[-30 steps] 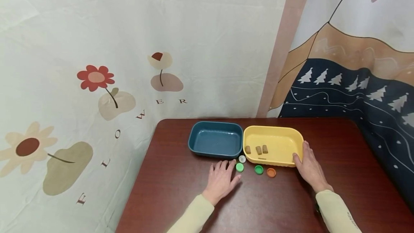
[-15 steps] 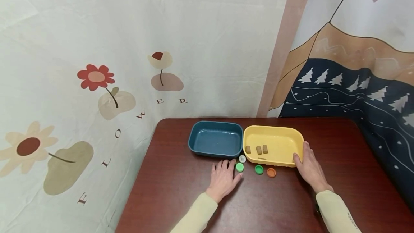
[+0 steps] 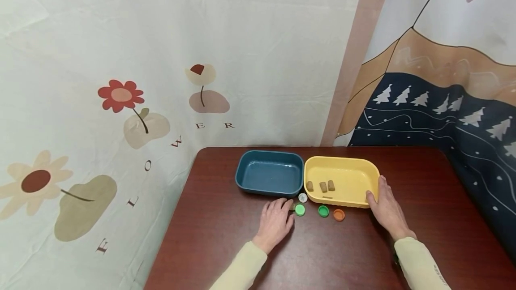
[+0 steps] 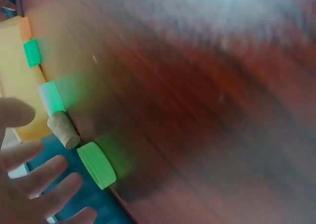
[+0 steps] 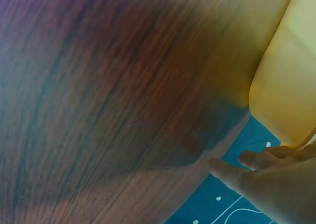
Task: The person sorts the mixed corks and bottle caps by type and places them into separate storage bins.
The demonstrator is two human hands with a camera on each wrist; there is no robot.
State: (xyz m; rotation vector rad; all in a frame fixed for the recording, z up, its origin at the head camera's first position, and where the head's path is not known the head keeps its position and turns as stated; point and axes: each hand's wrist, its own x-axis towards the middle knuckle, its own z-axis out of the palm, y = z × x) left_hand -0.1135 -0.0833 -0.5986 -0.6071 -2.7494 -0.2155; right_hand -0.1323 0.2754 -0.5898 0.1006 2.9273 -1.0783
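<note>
My left hand is low over the table, just in front of the blue tray. By its index finger lies a cork, partly covered in the head view. The left wrist view shows the fingers spread and apart from the cork, which lies between a light green bottle cap and another green cap. My right hand holds the yellow tray at its right end, thumb over the near rim and fingers along the outside. In the right wrist view some fingers extend past the tray wall.
The blue tray stands against the yellow one, which contains several cork pieces. Before the trays lie a white cap, a green cap and an orange cap. A printed curtain hangs behind the table.
My left hand has drawn back slightly to the left with its thumb closer in, so the cork beside the light green cap shows more. The right hand stays on the yellow tray.
</note>
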